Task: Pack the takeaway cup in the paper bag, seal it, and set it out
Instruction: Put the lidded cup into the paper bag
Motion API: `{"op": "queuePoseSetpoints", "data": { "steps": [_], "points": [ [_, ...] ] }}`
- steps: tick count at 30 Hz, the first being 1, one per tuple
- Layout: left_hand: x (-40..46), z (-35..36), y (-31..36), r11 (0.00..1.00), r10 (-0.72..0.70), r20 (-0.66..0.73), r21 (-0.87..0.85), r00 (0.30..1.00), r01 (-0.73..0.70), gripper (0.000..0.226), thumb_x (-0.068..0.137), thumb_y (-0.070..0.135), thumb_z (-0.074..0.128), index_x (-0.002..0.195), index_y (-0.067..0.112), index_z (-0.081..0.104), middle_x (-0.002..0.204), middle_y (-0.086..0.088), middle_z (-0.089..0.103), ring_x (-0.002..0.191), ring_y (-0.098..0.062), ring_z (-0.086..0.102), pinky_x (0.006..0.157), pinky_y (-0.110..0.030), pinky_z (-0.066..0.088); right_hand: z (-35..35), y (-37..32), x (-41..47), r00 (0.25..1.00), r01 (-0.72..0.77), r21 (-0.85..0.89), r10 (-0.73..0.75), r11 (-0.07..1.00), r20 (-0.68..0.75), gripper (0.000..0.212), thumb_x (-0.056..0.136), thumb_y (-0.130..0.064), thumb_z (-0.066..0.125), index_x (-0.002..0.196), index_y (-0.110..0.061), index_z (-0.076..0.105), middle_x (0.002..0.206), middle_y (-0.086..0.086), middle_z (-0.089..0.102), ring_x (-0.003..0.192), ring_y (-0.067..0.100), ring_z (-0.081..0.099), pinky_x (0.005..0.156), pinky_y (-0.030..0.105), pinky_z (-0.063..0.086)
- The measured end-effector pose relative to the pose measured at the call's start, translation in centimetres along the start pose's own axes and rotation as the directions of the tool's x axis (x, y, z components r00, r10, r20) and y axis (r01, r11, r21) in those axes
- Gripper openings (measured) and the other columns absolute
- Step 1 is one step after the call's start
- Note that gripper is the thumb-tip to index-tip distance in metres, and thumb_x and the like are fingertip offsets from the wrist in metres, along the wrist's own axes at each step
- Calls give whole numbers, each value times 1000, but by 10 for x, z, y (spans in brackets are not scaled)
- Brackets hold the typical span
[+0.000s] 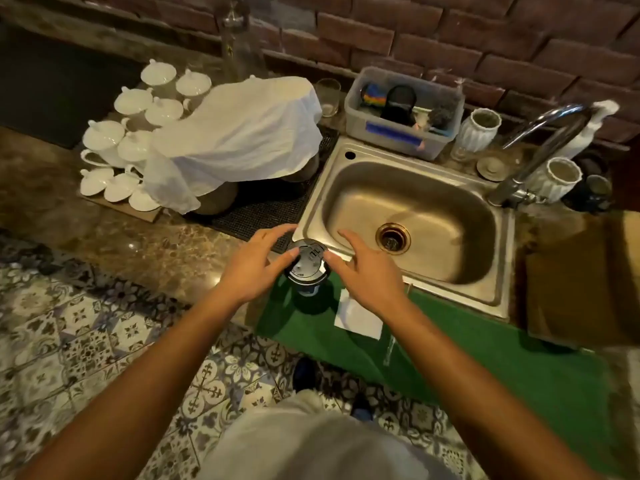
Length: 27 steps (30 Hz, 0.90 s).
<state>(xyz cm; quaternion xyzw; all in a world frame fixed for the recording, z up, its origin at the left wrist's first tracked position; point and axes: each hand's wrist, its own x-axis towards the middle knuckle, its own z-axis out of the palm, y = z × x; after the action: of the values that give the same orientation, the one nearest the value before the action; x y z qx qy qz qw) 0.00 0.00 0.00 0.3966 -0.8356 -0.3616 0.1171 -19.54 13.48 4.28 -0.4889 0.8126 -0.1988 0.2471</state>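
Both hands press the takeaway cup (307,263) lid — left hand (258,263) and right hand (367,271) fingers spread, ungripping — on the green mat (485,348) at the sink (408,216) edge.

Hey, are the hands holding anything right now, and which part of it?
Both hands touch the takeaway cup at its lid rim: left hand and right hand press thumbs on opposite sides. Firmness cannot be told.

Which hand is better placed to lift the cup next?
Left, marginally. The left hand has its thumb on the cup lid's edge; the right hand touches it too but partly covers the white paper.
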Motion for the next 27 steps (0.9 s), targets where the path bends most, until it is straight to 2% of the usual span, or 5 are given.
{"op": "queuePoseSetpoints", "data": {
  "steps": [6,10,16,21,27],
  "points": [
    [6,4,-5,966,-36,103,-253,994,61,50,92,65,55,140,65,42,127,19,62,64,3,60,67,-24,51,29,-1,-10,999,-37,-6,37,999,3,64,99,-72,40,156,-45,32,63,-11,60,59,-2,52,52,25,35],
    [12,8,-6,866,-87,228,-463,970,187,45,92,57,61,136,48,61,124,8,72,64,-25,69,57,-40,59,46,-2,-12,985,-157,137,145,978,90,68,100,-68,45,160,-42,26,71,-5,71,68,10,69,67,35,57],
    [10,12,6,685,-173,275,-656,946,316,33,103,29,61,135,35,66,116,-2,77,73,-15,66,50,-22,51,53,-13,-10,928,-372,637,255,676,272,45,106,-48,53,147,-33,46,73,10,78,46,22,62,45,23,48],
    [0,2,32,642,-163,236,-712,958,285,36,102,27,62,130,49,64,114,7,76,73,-18,66,55,-26,55,19,-13,1,951,-310,656,235,688,203,36,106,-42,55,138,-26,55,60,10,73,42,22,60,40,26,43],
    [-14,-5,72,606,-20,217,-774,976,184,43,98,31,65,140,39,59,119,5,72,61,-8,63,52,-23,55,-22,-6,-23,972,-223,657,219,720,90,14,105,-38,55,115,-29,59,56,12,69,34,18,49,38,21,37]
  ]
}}
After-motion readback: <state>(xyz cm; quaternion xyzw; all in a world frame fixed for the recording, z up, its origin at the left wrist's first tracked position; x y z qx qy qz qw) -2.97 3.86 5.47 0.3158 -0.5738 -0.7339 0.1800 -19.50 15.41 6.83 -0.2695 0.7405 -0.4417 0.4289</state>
